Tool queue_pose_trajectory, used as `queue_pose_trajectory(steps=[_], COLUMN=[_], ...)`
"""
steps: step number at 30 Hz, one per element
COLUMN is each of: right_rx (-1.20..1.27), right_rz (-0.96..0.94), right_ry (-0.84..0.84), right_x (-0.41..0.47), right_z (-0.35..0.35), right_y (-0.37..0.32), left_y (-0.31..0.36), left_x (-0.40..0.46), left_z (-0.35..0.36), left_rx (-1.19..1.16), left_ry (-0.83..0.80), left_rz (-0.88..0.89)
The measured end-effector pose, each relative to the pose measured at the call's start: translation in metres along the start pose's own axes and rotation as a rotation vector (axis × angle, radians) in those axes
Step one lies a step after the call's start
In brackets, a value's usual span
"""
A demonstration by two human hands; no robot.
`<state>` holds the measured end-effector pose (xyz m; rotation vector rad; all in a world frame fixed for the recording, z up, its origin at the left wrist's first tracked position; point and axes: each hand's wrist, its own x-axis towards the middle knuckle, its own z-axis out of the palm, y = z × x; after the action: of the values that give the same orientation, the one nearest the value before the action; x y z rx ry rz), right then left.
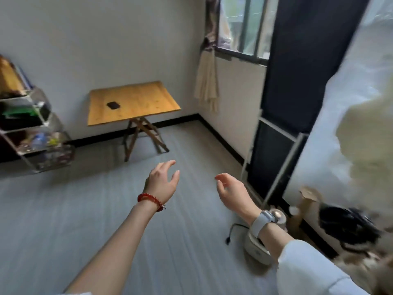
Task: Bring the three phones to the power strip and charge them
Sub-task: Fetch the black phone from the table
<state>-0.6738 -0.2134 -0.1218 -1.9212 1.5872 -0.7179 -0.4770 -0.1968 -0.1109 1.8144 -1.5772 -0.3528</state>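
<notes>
Ahead, wooden counter point(136, 103) stands by wall; one dark phone point(113, 105) lies flat on it, well apart from both hands; left hand point(162, 180) and right hand point(230, 191) raised over floor point(85, 209), fingers loosely spread, holding nothing; shelf rack point(32, 128) at left.

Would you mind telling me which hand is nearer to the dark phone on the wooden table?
Left. The left hand is held out below the phone, roughly in line with the folding table; the right hand is farther right, nearer the dark door frame.

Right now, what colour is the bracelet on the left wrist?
Red beads, clearest in the head view.
</notes>
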Motion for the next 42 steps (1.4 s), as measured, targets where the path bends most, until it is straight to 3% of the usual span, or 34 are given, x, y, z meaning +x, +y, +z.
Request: queue_pose_trajectory(steps=[7, 16, 26, 34, 42], right_rx=[-0.005, -0.019, -0.003, 0.015, -0.064], right_rz=[-0.164, -0.247, -0.263, -0.242, -0.118], right_ry=[-0.149, -0.141, -0.209, -0.335, -0.531], right_x=[0.166, 0.417, 0.644, 0.840, 0.954], right_z=[0.097, 0.195, 0.313, 0.424, 0.541], right_y=[-0.055, -0.159, -0.218, -0.260, -0.282], left_y=[-0.117, -0.246, -0.362, -0.486, -0.611], left_x=[0.126, 0.373, 0.589, 0.752, 0.836], left_z=[-0.029, -0.090, -0.097, -0.109, -0.096], left_rx=[0.022, 0.016, 0.028, 0.091, 0.077], left_ry=[0.128, 0.204, 0.177, 0.148, 0.055], left_rz=[-0.176, -0.209, -0.234, -0.433, -0.623])
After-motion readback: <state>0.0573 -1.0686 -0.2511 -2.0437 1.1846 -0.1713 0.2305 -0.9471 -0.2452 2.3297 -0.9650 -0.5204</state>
